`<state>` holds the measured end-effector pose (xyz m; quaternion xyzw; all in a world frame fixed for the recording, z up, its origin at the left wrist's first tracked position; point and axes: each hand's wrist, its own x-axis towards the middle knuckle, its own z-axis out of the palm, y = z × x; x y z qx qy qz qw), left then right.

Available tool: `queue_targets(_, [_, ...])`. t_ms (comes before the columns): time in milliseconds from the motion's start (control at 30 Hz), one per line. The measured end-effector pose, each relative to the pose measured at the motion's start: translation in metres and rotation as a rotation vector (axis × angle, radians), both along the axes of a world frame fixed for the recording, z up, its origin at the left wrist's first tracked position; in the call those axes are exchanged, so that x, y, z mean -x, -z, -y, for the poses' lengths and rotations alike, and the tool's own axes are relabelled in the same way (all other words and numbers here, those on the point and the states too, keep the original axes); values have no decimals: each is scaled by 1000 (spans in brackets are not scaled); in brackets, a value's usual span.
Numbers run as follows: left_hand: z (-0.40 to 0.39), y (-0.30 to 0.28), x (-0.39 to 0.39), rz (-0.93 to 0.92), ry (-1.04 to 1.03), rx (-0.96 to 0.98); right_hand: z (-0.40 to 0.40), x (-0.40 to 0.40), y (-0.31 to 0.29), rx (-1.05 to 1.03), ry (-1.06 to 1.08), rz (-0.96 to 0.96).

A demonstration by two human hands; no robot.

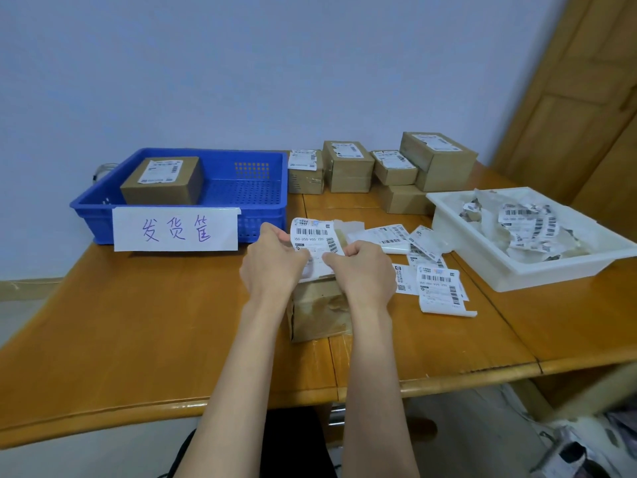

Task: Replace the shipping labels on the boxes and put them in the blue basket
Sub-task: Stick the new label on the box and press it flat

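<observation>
A brown cardboard box stands on the wooden table in front of me, its top bare and scuffed. Just above it both hands hold one white shipping label with barcodes. My left hand pinches the label's left edge and my right hand pinches its lower right part, where a backing sheet shows behind it. The blue basket sits at the back left with a handwritten paper sign on its front and one labelled box inside.
Several labelled boxes are stacked at the back of the table. Loose fresh labels lie to the right of my hands. A white tray at the right holds torn labels and backing paper. A wooden door stands at the far right.
</observation>
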<state>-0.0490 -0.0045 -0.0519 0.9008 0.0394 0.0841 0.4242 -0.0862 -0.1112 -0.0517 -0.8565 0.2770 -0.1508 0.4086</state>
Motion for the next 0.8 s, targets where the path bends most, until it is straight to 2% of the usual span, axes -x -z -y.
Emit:
queue_targets(400, [1,3,-3,16,69,6,5,-1,0,2,-21,-26])
queue_targets(600, [-6,10,-5,24,67,120,9,-2,1,-59,-24,-29])
queue_targets(800, [-6,19,-2,142,107,133,13,-3,4,-143,-19,-12])
